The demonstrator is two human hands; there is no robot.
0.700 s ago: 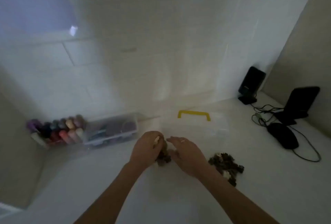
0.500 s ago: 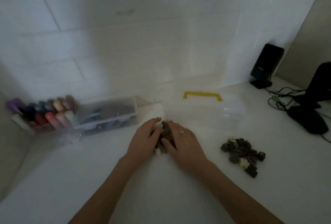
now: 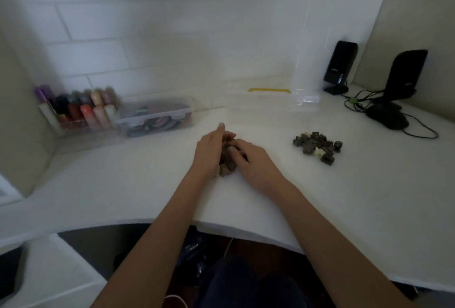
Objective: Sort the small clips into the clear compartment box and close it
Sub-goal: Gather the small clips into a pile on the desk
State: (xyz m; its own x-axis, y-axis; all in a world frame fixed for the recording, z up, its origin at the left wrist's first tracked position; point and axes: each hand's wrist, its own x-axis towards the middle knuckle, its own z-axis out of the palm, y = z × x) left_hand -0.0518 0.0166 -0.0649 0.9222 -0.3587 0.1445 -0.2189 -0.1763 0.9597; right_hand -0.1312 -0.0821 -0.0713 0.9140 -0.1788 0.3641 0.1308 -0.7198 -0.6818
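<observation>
Both hands together on the white counter, cupped around a small heap of brown clips. Left hand on its edge, palm toward the heap, fingers stretched forward along the left side of the heap. Right hand palm down, fingers bent over the top and right side of the heap, touching the clips. Not possible to tell if any clip is really pinched between fingers; only pressing from two sides visible. Some clips of the heap showing below the left palm, lying on the counter.

Second pile of dark clips well apart to the right, on the counter, untouched, with one or two pale clips mixed in.

Clear compartment box behind the hands, toward the tiled wall, very faint against the white surface. Yellow handle at its far edge. Compartments and lid not readable.

At far left, a rack of coloured bottles; just beside it, to the right, a clear storage case with dark round things inside, lid on.

At far right, two black speakers upright near the wall corner, a black mouse in front of the nearer speaker, cables between them.
</observation>
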